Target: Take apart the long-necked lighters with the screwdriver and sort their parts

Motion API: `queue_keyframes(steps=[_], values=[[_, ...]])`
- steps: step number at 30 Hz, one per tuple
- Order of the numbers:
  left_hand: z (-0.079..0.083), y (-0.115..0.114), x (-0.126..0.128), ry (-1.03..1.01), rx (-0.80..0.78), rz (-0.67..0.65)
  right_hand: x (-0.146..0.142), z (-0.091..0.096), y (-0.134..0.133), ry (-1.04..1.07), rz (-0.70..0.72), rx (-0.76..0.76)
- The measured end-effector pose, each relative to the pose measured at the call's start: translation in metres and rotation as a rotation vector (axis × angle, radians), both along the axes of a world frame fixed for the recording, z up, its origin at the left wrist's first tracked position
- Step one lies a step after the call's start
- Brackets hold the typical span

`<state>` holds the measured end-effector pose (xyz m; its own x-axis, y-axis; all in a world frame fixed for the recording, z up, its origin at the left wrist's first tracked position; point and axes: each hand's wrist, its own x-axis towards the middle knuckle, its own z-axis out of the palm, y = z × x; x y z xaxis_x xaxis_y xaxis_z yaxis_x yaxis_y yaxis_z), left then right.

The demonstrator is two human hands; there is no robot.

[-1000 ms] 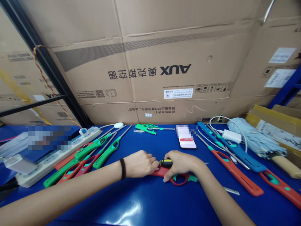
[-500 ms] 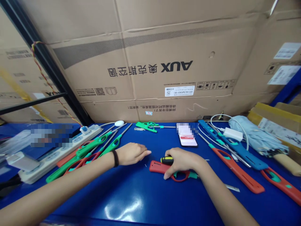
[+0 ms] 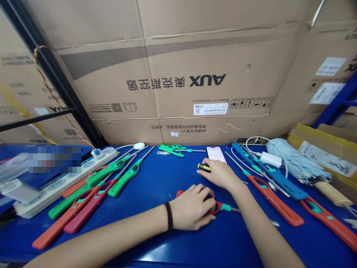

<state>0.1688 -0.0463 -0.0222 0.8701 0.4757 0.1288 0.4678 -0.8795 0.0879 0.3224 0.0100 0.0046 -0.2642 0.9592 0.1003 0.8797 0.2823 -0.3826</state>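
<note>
My right hand (image 3: pixel 219 174) is shut around a small screwdriver with a black-and-yellow handle (image 3: pixel 204 168), just below a phone (image 3: pixel 215 154) and not touching it. My left hand (image 3: pixel 192 207) lies curled over a red long-reach lighter (image 3: pixel 218 207) with a teal trigger. Its body is mostly hidden under my palm and fingers, with only the red tip (image 3: pixel 180 193) and the trigger loop showing. The screwdriver's shaft is hidden behind my right hand.
Green and red lighters (image 3: pixel 125 178) lie at left beside a white power strip (image 3: pixel 64 182). Blue and orange lighters (image 3: pixel 275 201) lie at right, near a white charger (image 3: pixel 270 159) and a folded umbrella (image 3: pixel 295 162). Everything rests on a blue table (image 3: pixel 156 238) before cardboard boxes (image 3: pixel 167 74).
My left hand has moved right and now covers the red lighter. My right hand has lifted off the lighter and moved forward with the screwdriver, towards the phone.
</note>
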Motion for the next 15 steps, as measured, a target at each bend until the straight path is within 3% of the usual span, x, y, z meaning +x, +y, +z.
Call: queue_keyframes(steps=[4,6,8,10,12,15], values=[[0.020,-0.001,-0.001,0.038,0.044,0.014,0.012,0.017,-0.002,0.047,0.041,0.027],[0.039,-0.004,-0.014,0.026,0.028,0.052,0.019,0.030,-0.010,0.177,0.182,-0.014],[0.057,-0.012,-0.031,0.009,-0.068,0.138,0.021,0.039,-0.027,0.267,0.323,-0.071],[0.069,-0.025,-0.048,-0.003,-0.281,0.205,0.016,0.042,-0.050,0.194,0.390,-0.096],[0.072,-0.043,-0.062,-0.023,-0.522,0.262,0.007,0.039,-0.074,0.071,0.450,-0.056],[0.062,-0.070,-0.079,0.011,-0.596,0.372,-0.005,0.033,-0.100,-0.031,0.543,-0.023]])
